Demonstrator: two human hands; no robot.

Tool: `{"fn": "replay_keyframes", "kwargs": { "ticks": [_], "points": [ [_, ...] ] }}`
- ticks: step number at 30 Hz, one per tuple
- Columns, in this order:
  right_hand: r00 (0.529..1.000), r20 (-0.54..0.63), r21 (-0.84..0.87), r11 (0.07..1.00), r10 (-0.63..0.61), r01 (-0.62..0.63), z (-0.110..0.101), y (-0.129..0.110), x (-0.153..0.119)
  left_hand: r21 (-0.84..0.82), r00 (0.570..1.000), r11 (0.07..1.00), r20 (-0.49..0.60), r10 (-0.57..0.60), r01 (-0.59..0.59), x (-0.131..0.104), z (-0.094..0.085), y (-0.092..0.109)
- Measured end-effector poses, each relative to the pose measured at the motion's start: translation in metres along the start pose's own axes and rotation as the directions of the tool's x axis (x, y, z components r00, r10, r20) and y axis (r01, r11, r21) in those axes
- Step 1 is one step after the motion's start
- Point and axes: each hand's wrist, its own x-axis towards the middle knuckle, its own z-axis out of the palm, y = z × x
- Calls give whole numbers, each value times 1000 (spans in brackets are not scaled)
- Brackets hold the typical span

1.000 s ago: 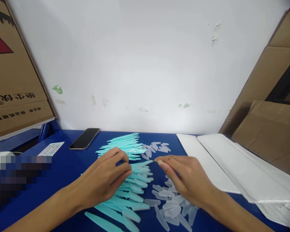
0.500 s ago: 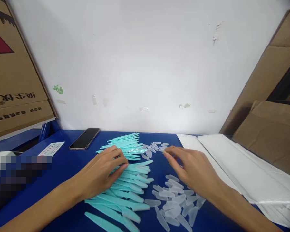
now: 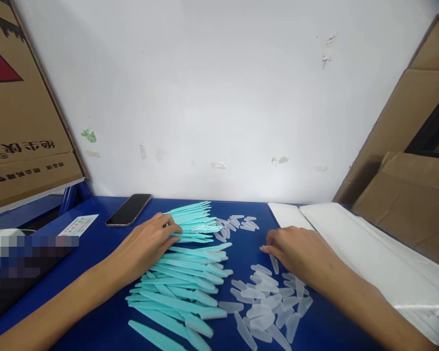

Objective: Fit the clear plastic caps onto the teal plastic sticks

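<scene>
Turquoise plastic sticks with blade-like ends lie in a large near pile (image 3: pixel 183 292) and a smaller far pile (image 3: pixel 192 219). My left hand (image 3: pixel 146 243) rests at the left end of the far pile, its fingers bent over the sticks; whether it grips one is hidden. Translucent caps form a near heap (image 3: pixel 265 309) and a small far group (image 3: pixel 236 224). Above the near heap, my right hand (image 3: pixel 287 248) is pinched closed, with one translucent cap (image 3: pixel 274 263) hanging below its fingertips.
A phone (image 3: pixel 129 210) and a printed card (image 3: pixel 78 225) lie on the blue table (image 3: pixel 106 248) at the left. White bags (image 3: pixel 373 248) are stacked at the right. Cardboard boxes (image 3: pixel 29 122) (image 3: pixel 409 200) stand on both sides, before a white wall (image 3: pixel 219 97).
My left hand has moved left and slightly up, off the near sticks. My right hand has shifted right and down from the far caps, and a cap now shows at its fingers.
</scene>
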Motion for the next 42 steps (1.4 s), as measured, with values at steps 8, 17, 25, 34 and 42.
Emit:
{"fn": "replay_keyframes", "kwargs": {
  "ticks": [8,17,25,34,42],
  "points": [
    [997,4,60,995,-79,79,8,-5,5,120,999,993,34,-12,8,1,4,-2],
    [981,-121,23,988,-151,155,7,-12,1,183,996,983,79,-28,13,5,-1,6],
    [940,-297,347,898,-168,271,16,-15,-3,204,998,977,5,64,-64,6,1,5],
    [909,-397,458,829,-131,320,9,-22,-4,122,964,985,-222,147,-122,7,-14,20],
    [872,-472,438,824,-130,360,10,-28,-10,125,872,942,-357,336,-311,4,-17,24]
  ]
}}
